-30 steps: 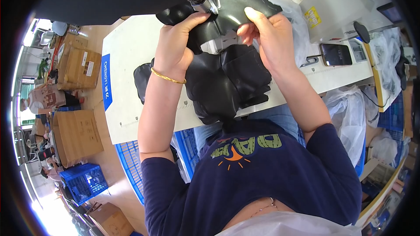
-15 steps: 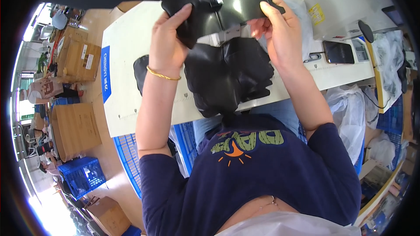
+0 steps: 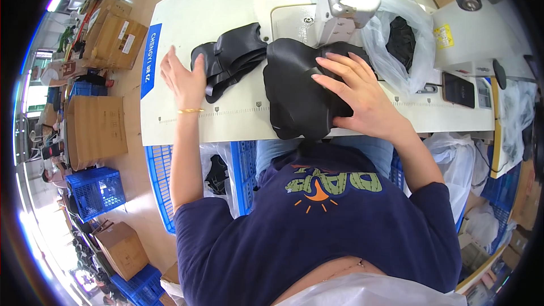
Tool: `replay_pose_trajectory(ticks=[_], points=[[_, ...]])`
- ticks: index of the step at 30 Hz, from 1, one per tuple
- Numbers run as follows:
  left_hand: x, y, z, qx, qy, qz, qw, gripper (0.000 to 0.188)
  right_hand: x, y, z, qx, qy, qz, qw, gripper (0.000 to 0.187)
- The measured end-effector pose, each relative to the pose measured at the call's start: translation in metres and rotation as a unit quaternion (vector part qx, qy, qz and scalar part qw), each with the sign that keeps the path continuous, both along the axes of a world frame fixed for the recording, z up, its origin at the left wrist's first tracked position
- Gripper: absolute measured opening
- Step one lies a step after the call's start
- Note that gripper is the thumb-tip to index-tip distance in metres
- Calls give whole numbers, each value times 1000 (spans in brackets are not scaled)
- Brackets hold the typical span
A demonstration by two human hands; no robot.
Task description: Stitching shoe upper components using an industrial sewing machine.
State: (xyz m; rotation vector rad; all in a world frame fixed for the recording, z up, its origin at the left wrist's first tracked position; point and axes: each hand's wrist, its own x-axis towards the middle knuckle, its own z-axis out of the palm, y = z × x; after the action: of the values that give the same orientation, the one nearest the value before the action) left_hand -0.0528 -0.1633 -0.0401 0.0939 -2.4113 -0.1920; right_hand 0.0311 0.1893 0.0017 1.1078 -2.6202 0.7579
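My left hand is empty, its fingers and thumb apart, just left of a small pile of folded black leather-like pieces. In front of me, partly over the table's near edge, lies a larger stack of black leather-like pieces. On the right side of that stack rests my right hand, fingers spread over the top and thumb at the lower edge. Behind the larger stack stands the sewing machine's head; the stack and my right hand hide part of its bed.
Right of the machine, a clear plastic bag holds black pieces. A phone lies farther right on the white table. A blue crate stands below the near edge. Cardboard boxes stand on the floor at left.
The black piece that both hands held up at the machine is out of them. My left hand has moved left beside the small pile; my right hand has come down onto the larger stack.
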Motion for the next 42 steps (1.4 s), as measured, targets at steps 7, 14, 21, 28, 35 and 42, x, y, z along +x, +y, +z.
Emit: replay_pose_trajectory(ticks=[7, 14, 21, 28, 35, 42], points=[[71, 110, -11, 549, -224, -329, 735, 39, -7, -18, -11, -68, 15, -37, 997, 61], [76, 139, -10, 551, -280, -345, 707, 52, -11, -12, -7, -29, -1, -25, 999, 66], [70, 141, 33, 112, -122, -314, 935, 67, -23, 36, -12, -197, 15, -143, 970, 31], [56, 149, 52, 87, -112, -331, 933, 50, -69, 103, -46, -30, -17, -415, 909, 14], [19, 132, 67, 220, -224, -343, 885, 31, -71, 99, -44, -92, -28, -422, 901, 15], [5, 115, 46, 598, -348, -271, 669, 55, -37, 57, -12, -426, -202, -221, 854, 9]])
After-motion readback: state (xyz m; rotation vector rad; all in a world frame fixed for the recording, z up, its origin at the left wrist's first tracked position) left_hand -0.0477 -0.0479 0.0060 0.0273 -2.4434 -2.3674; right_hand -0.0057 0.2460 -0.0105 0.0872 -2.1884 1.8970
